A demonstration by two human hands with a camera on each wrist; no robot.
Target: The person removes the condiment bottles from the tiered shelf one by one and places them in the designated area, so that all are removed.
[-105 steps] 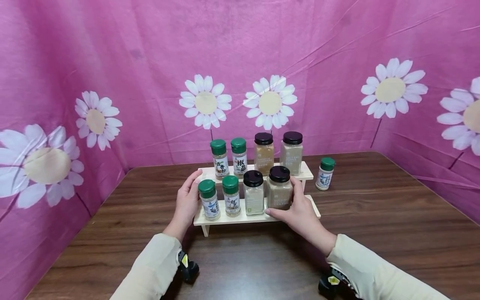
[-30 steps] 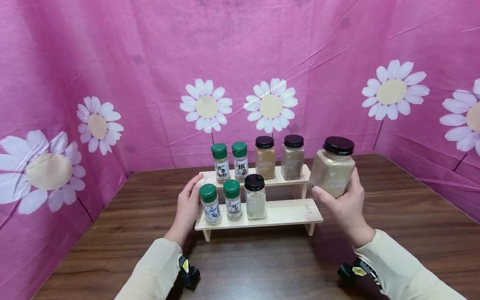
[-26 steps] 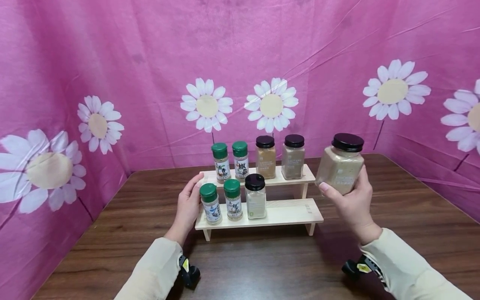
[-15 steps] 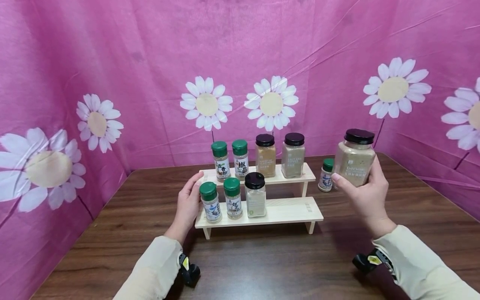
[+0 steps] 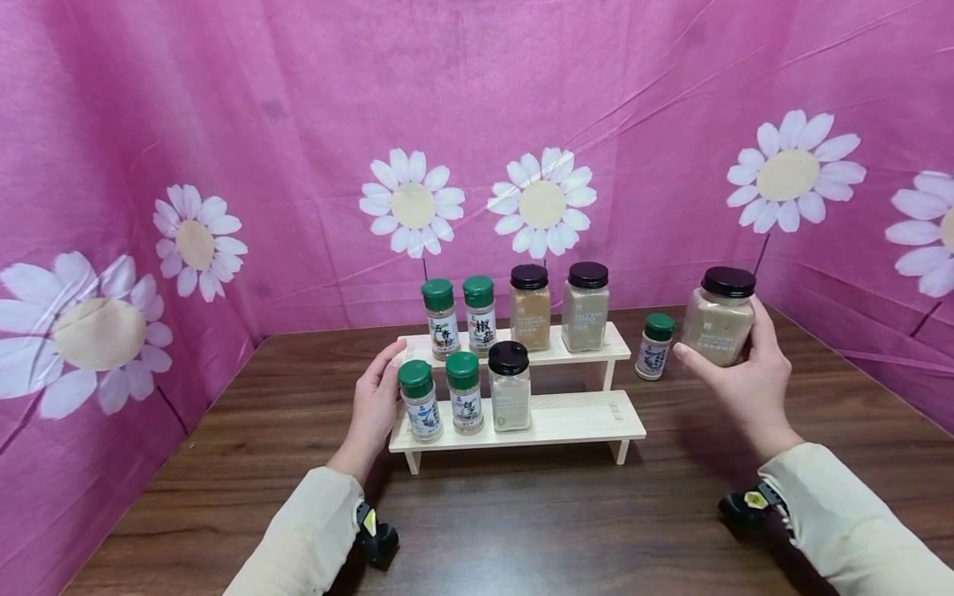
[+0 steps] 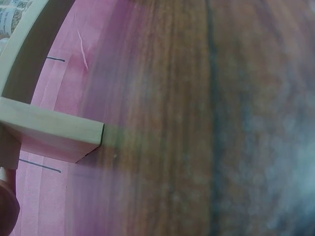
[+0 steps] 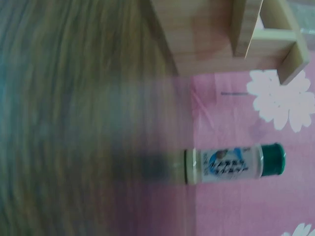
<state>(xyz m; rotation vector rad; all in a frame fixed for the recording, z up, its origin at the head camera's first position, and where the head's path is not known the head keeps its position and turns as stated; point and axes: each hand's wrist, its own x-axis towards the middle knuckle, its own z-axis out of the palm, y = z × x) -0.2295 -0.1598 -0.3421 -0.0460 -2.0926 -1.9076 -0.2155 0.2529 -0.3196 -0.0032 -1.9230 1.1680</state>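
Observation:
My right hand (image 5: 745, 389) grips a square spice jar (image 5: 717, 327) with a black lid and beige powder, held upright to the right of a green-capped shaker (image 5: 654, 348). That jar is out of sight in the right wrist view, where the shaker (image 7: 226, 163) stands on the table. At the left end of a two-tier wooden rack (image 5: 574, 422), my left hand (image 5: 375, 406) holds the upper shelf's edge. In the left wrist view a bit of finger (image 6: 7, 209) shows by the rack's wood (image 6: 54, 125).
The upper tier carries two green-capped shakers (image 5: 441, 323) and two black-lidded jars (image 5: 585, 314). On the lower tier stand two more green-capped shakers (image 5: 465, 401) and a pale jar (image 5: 510, 397); bare wood lies right of it. A pink flowered cloth (image 5: 477, 83) hangs behind the table (image 5: 522, 521).
My right hand has taken the square jar off the lower tier's right end, raised it and carried it right, past the lone shaker, then lowered it somewhat. My left hand has stayed on the rack.

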